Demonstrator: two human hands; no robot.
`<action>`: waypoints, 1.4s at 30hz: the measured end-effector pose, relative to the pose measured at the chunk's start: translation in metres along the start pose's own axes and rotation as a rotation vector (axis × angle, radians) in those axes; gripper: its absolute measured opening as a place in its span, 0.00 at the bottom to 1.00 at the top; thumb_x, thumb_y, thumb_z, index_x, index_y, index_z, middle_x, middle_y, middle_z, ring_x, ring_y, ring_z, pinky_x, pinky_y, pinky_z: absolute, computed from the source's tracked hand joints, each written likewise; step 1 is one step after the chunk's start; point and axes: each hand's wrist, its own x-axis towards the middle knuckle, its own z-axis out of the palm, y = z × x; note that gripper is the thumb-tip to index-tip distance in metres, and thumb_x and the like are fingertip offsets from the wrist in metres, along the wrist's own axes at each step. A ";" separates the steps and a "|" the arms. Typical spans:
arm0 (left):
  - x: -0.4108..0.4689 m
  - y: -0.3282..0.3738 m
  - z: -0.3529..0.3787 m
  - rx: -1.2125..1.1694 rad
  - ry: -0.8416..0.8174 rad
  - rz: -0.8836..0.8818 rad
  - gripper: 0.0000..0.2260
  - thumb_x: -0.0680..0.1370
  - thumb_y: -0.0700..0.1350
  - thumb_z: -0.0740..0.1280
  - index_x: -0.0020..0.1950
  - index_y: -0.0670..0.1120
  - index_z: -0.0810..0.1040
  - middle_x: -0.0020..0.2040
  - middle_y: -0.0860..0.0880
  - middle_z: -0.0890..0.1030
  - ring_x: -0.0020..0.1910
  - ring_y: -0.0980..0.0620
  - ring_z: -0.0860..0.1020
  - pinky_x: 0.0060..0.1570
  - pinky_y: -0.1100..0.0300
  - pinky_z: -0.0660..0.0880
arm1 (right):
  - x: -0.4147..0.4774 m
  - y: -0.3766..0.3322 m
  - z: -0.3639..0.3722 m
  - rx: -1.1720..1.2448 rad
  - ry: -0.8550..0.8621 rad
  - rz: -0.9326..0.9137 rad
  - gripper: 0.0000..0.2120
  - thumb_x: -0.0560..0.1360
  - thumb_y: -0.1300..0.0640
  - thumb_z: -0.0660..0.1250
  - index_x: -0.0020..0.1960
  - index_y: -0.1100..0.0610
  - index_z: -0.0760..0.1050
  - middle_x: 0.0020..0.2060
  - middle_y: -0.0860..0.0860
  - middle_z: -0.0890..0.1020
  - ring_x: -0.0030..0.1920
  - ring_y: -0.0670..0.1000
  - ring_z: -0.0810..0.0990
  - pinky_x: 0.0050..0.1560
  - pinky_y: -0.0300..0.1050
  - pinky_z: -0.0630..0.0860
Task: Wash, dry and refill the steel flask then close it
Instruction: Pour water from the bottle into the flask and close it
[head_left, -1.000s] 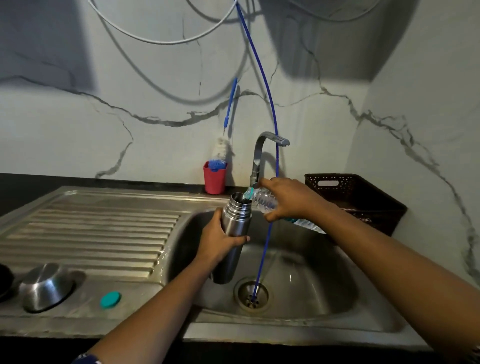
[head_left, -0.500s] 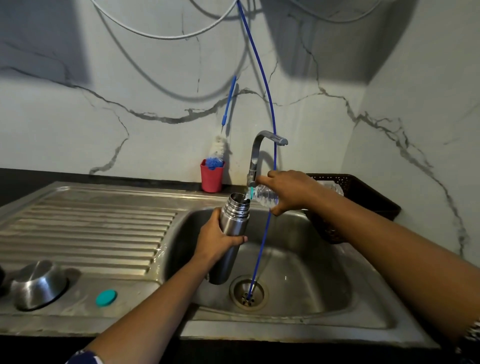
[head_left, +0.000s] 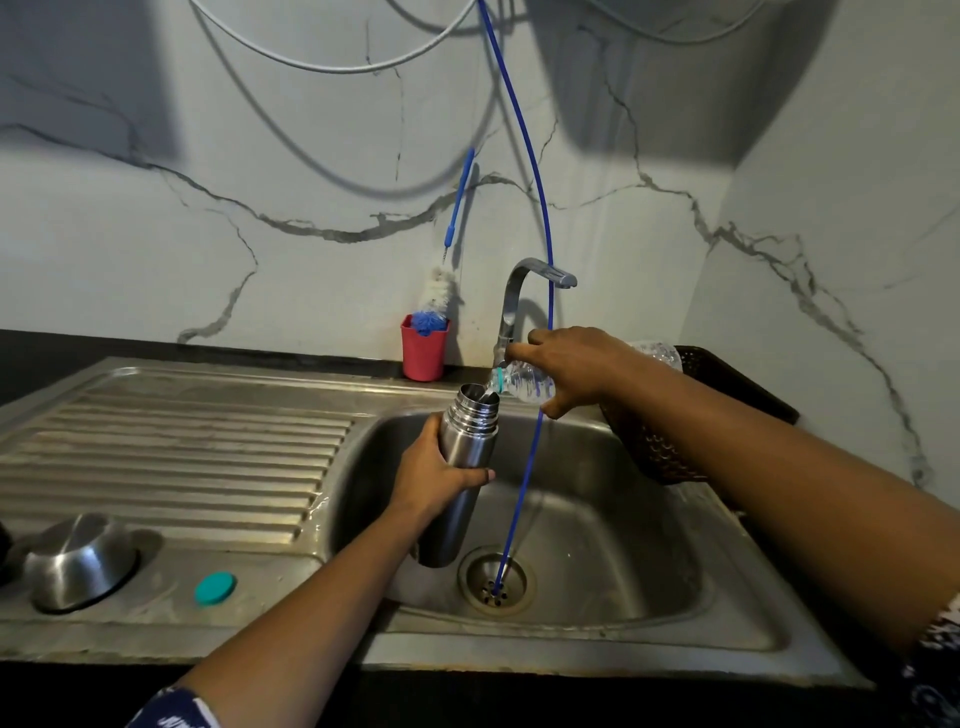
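Observation:
My left hand (head_left: 434, 475) grips the open steel flask (head_left: 466, 447) around its middle, holding it slightly tilted over the sink basin (head_left: 613, 545). My right hand (head_left: 576, 371) holds a clear plastic water bottle (head_left: 524, 382) tipped on its side, its mouth at the flask's opening, and water runs from it into the flask. The flask's steel cup lid (head_left: 78, 564) lies upside down on the drainboard at the left. A teal cap (head_left: 215, 588) lies beside it.
A steel tap (head_left: 524, 296) stands behind the flask. A thin blue tube (head_left: 524, 467) hangs down into the drain (head_left: 496, 582). A red cup (head_left: 423, 351) with a bottle brush stands at the wall. A dark brown basket (head_left: 727, 379) sits at the sink's right.
The right hand has raised the bottle's rear end, tipping it further toward the flask mouth. The flask stays in the left hand over the basin.

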 end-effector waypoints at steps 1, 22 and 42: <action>0.000 0.000 0.000 0.000 0.001 -0.003 0.37 0.61 0.47 0.81 0.66 0.50 0.69 0.60 0.50 0.78 0.55 0.53 0.75 0.56 0.57 0.72 | 0.000 0.001 0.000 -0.003 -0.003 -0.003 0.38 0.66 0.46 0.74 0.70 0.48 0.59 0.56 0.51 0.74 0.50 0.51 0.75 0.41 0.44 0.73; -0.002 0.002 -0.001 -0.041 -0.005 -0.007 0.36 0.62 0.44 0.81 0.66 0.49 0.69 0.60 0.50 0.77 0.59 0.49 0.76 0.59 0.53 0.73 | 0.010 0.000 -0.004 -0.087 -0.056 -0.072 0.38 0.65 0.47 0.74 0.69 0.48 0.60 0.56 0.52 0.74 0.51 0.53 0.75 0.45 0.50 0.78; -0.003 0.000 -0.001 -0.058 -0.032 0.004 0.34 0.62 0.44 0.81 0.64 0.51 0.69 0.55 0.54 0.76 0.55 0.53 0.75 0.55 0.58 0.72 | 0.013 -0.002 -0.007 -0.175 -0.058 -0.085 0.41 0.64 0.49 0.76 0.70 0.50 0.57 0.58 0.52 0.75 0.52 0.54 0.76 0.42 0.48 0.77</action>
